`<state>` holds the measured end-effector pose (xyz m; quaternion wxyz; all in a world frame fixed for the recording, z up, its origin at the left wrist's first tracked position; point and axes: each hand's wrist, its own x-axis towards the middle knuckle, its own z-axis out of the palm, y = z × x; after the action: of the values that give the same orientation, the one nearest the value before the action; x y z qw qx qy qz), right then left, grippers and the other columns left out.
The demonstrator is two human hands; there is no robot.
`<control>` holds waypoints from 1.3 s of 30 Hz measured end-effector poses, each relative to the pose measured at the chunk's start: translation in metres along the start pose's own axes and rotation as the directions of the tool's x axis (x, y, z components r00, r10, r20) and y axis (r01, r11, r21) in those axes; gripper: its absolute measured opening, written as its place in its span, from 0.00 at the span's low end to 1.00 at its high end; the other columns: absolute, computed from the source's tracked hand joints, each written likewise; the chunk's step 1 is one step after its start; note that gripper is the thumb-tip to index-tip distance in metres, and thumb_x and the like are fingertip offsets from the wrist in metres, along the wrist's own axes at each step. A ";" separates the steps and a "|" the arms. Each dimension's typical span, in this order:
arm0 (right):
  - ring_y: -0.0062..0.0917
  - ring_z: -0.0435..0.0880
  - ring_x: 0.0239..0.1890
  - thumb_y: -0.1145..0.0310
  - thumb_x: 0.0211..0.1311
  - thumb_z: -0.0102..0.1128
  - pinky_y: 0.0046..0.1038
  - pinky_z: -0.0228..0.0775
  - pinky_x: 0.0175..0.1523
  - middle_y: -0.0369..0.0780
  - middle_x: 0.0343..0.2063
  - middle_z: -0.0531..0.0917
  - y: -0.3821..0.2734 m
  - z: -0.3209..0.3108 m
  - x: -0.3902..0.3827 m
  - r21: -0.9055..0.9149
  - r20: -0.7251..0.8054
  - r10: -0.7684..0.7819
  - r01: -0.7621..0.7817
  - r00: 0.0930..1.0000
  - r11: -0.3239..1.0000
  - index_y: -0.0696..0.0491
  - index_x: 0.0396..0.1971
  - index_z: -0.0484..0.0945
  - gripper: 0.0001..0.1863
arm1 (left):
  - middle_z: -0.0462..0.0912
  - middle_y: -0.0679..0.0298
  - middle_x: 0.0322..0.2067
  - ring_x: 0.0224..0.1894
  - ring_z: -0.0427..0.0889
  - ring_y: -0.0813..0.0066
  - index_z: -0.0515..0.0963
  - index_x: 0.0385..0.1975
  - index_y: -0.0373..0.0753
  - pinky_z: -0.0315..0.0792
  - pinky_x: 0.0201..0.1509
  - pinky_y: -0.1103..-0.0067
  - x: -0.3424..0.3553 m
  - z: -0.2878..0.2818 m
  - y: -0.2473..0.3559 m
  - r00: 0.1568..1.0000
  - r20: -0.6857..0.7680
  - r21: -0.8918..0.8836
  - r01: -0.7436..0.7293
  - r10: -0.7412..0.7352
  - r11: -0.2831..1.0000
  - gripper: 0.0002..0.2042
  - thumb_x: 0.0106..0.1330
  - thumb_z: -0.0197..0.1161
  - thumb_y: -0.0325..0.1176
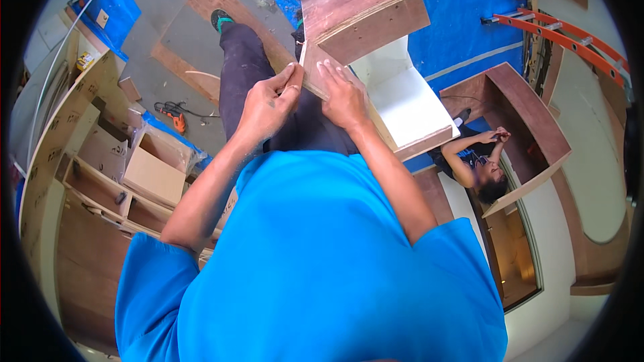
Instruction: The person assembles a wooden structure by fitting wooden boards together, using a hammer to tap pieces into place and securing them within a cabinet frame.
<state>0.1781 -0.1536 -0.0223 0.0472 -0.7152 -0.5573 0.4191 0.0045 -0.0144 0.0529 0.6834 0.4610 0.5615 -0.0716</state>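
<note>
Okay, so both hands are on the wooden assembly (365, 3), a curved plywood piece with a white face (406, 110), sitting just in front of the body by the right leg. My read is the right hand (343, 97) is there to steady it: fingers out long and nearly straight, palm down on the narrow wooden panel, pressing rather than gripping. Left hand (272, 102) is the fiddly one. Its fingers are curled in, thumb and forefinger close together right at the panel's edge, probably because that edge needs a finer touch. Having the work this close presumably lets both hands reach the corner without stretching.

Now the annoying bits. I can't tell whether the left fingertips have the edge itself or some small thing, since the knuckles cover it. Whatever props the assembly up from below is out of sight too, and the wood hides most of the right leg. The orange power drill (178, 121) lies on the floor off to the left, its cable trailing away. Over on the right, another person (479, 157) is beside an open brown box (533, 110), hands together around something too small to make out.
</note>
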 end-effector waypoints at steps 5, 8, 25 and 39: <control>0.49 0.73 0.69 0.74 0.52 0.63 0.44 0.70 0.69 0.46 0.71 0.71 -0.009 -0.011 -0.003 0.001 0.083 -0.010 0.010 0.997 1.000 0.49 0.73 0.66 0.42 | 0.76 0.64 0.17 0.16 0.71 0.74 0.84 0.36 0.37 0.65 0.22 0.72 0.177 0.023 -0.081 0.992 -0.083 -0.052 0.091 -0.095 0.995 0.15 0.70 0.58 0.43; 0.50 0.75 0.67 0.76 0.47 0.65 0.42 0.73 0.67 0.45 0.69 0.73 -0.003 -0.011 0.000 0.009 0.023 -0.053 0.052 0.998 0.999 0.47 0.72 0.66 0.45 | 0.74 0.69 0.15 0.14 0.68 0.79 0.86 0.40 0.37 0.62 0.18 0.76 0.197 0.012 -0.100 0.977 -0.041 -0.141 0.200 -0.208 0.970 0.15 0.69 0.59 0.42; 0.49 0.75 0.67 0.77 0.46 0.64 0.42 0.73 0.66 0.45 0.68 0.74 -0.001 -0.010 0.005 -0.009 0.000 -0.022 0.022 1.000 1.000 0.47 0.71 0.68 0.44 | 0.81 0.68 0.31 0.31 0.75 0.83 0.77 0.64 0.31 0.72 0.37 0.81 0.101 0.003 -0.027 0.998 0.049 -0.010 0.049 -0.049 0.999 0.22 0.73 0.57 0.36; 0.47 0.74 0.69 0.72 0.53 0.62 0.44 0.72 0.68 0.44 0.71 0.71 0.001 -0.002 -0.002 -0.014 0.040 -0.005 0.006 0.999 1.000 0.47 0.73 0.65 0.42 | 0.82 0.62 0.28 0.30 0.77 0.80 0.77 0.63 0.33 0.74 0.39 0.78 0.020 0.007 -0.025 1.000 -0.014 -0.106 -0.012 0.010 0.994 0.24 0.75 0.58 0.44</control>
<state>0.1806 -0.1548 -0.0207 0.0320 -0.7055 -0.5630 0.4292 0.0013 -0.0244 0.0220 0.7034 0.4276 0.5667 -0.0349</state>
